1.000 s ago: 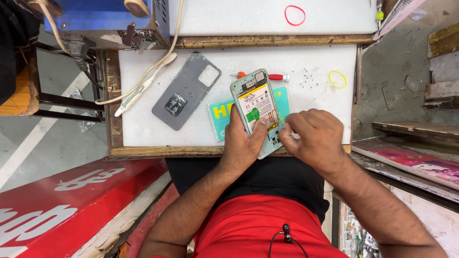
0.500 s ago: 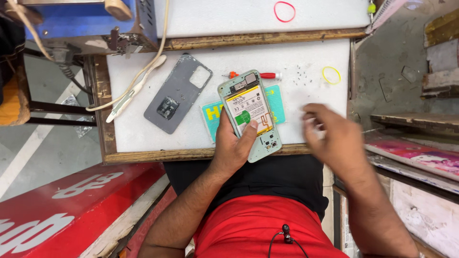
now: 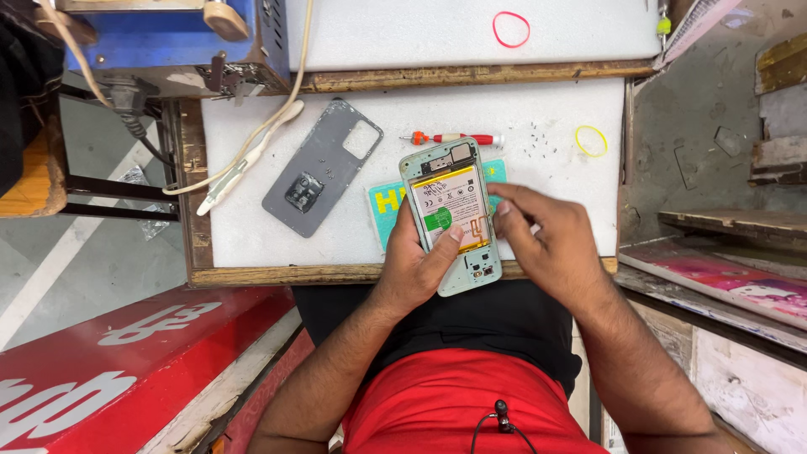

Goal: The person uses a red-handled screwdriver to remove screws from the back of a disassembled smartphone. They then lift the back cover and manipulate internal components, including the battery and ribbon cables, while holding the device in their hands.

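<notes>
At the far left a red board [image 3: 126,370] with pale lettering lies low beside the bench, with grey floor above it. A blue box [image 3: 168,42] sits at the top left, and a white cable [image 3: 244,155] runs from it onto the white mat [image 3: 252,227]. On the mat lies a grey back cover [image 3: 321,179], inner side up, well apart from the hands.

The left hand [image 3: 416,269] is closed around the phone [image 3: 452,217], fingers wrapped along its left edge and the thumb pressed across the battery [image 3: 450,210] near a green sticker. The phone is open-backed, pale green, held tilted over the mat's front edge, its lower end past the wooden rim [image 3: 277,274]. Under it shows a teal card [image 3: 387,206] with yellow letters. Just above the phone lies a red screwdriver [image 3: 454,139], with small screws [image 3: 546,134] scattered to its right.

The right hand [image 3: 551,244] touches the phone's right edge, fingertips pinched at the battery's side; whether they grip anything small I cannot tell. A yellow band [image 3: 591,140] lies near it on the mat, and a red band [image 3: 511,29] on the upper mat [image 3: 403,34]. At the right stand worn grey shelves [image 3: 731,118] and a pink-printed panel [image 3: 723,277]. The person wears a red shirt [image 3: 471,403].
</notes>
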